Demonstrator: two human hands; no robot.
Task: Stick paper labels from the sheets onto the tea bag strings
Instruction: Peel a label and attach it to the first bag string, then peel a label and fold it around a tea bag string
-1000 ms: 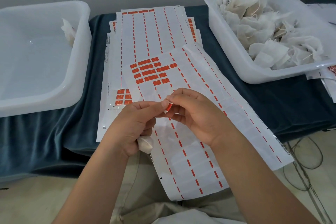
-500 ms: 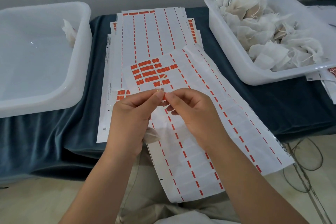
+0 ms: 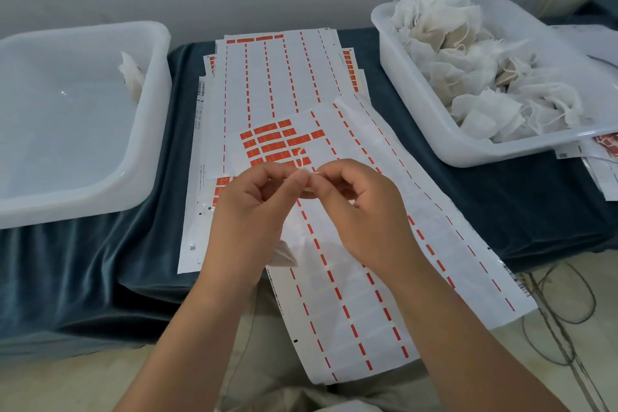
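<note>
White string [image 3: 301, 156] loops up just above where the left hand [image 3: 245, 214] and right hand [image 3: 363, 211] meet. Each pinches it between thumb and forefinger, other fingers curled; any label there is hidden. One tea bag [image 3: 285, 256] peeks from under the left palm, over the top sheet [image 3: 364, 318]. Two tubs: the left tub [image 3: 157, 117] holds one bag [image 3: 131, 75], the right tub [image 3: 468, 157] a pile [image 3: 468, 77]. A second ago an orange label showed between the fingertips, and both hands were lower on the sheet.
</note>
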